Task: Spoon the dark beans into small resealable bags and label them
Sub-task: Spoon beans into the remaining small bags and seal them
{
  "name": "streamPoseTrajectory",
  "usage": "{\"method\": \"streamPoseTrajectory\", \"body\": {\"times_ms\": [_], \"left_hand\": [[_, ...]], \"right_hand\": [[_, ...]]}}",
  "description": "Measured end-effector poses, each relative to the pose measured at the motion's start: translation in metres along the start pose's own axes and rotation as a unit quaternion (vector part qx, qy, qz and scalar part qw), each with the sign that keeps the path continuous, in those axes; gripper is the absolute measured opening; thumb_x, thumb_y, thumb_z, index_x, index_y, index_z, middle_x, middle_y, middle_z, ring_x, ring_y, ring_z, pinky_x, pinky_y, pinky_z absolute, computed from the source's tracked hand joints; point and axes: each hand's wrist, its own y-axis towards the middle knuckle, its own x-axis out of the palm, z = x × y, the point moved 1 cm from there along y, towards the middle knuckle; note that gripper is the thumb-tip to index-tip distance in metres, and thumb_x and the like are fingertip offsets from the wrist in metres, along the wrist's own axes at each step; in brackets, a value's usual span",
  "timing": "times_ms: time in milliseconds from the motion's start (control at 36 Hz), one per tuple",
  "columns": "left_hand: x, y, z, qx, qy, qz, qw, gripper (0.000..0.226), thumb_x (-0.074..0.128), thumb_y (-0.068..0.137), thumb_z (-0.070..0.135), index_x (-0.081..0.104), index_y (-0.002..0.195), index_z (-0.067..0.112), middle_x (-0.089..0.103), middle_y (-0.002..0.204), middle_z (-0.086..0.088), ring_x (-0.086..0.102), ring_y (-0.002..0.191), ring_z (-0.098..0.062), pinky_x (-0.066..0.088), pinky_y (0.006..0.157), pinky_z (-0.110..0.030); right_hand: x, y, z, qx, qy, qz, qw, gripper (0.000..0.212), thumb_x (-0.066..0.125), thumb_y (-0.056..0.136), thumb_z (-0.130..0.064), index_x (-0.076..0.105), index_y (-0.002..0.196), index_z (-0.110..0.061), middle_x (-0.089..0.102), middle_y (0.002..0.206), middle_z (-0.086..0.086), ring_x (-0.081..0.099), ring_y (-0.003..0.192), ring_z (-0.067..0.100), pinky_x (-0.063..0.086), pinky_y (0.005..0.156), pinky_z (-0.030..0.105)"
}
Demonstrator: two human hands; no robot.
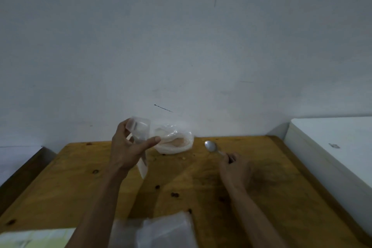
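Gripping a small clear bag [141, 129] in left hand [128, 147], right hand [234, 169] clamped on spoon [211, 146], beans indistinct.

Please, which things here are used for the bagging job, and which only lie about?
For the job: small bag in left hand; spoon in right hand; open sack; spare bags.
Lying about: white box; pale sheet.

A single head-worn wide-angle camera is looking forward and slightly down from above the near edge of the yellowish wooden desk [261, 197]. It is facing a bare grey-white wall [181, 36], which is filling the upper half of the picture. The forearms are entering from the bottom edge, close to the lens. No second view is sharing the scene.
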Motion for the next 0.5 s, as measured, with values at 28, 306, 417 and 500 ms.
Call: {"method": "streamPoseTrajectory", "body": {"times_ms": [28,306,417,500], "left_hand": [[-0.001,-0.003,0.001,0.0,-0.014,0.007,1.0,0.113,0.095,0.046,0.053,0.044,0.142,0.021,0.051,0.139,0.0,0.051,0.125,-0.021,0.051,0.086,-0.025],[-0.011,-0.028,0.025,0.005,-0.06,0.038,0.997,0.116,0.096,0.045,0.05,0.042,0.143,0.02,0.051,0.137,0.0,0.05,0.127,-0.02,0.053,0.094,-0.036],[-0.007,-0.037,0.037,0.0,-0.049,0.027,0.998,0.119,0.095,0.042,0.053,0.039,0.142,0.022,0.05,0.135,0.001,0.05,0.124,-0.021,0.053,0.09,-0.033],[0.001,-0.043,0.048,-0.014,-0.056,0.015,0.998,0.115,0.097,0.043,0.05,0.039,0.14,0.024,0.051,0.124,0.01,0.051,0.119,-0.018,0.051,0.086,-0.031]], "right_hand": [[0.0,0.0,0.003,-0.002,-0.035,-0.002,0.999,0.019,0.065,0.089,-0.021,0.069,0.071,-0.016,0.071,0.078,0.008,0.064,0.077,0.03,0.042,0.063,0.031],[-0.009,-0.012,-0.006,-0.065,-0.229,-0.048,0.97,0.021,0.059,0.093,-0.041,0.073,0.102,-0.028,0.07,0.11,-0.003,0.053,0.117,0.023,0.038,0.097,0.04],[-0.014,-0.039,-0.043,-0.194,-0.048,-0.138,0.97,0.026,0.071,0.087,-0.028,0.074,0.112,-0.021,0.071,0.114,-0.003,0.061,0.103,0.011,0.051,0.092,0.031],[-0.023,-0.066,-0.077,-0.268,0.028,-0.259,0.928,0.037,0.074,0.087,-0.023,0.068,0.123,-0.026,0.064,0.113,-0.015,0.054,0.097,-0.006,0.041,0.08,0.005]]}}
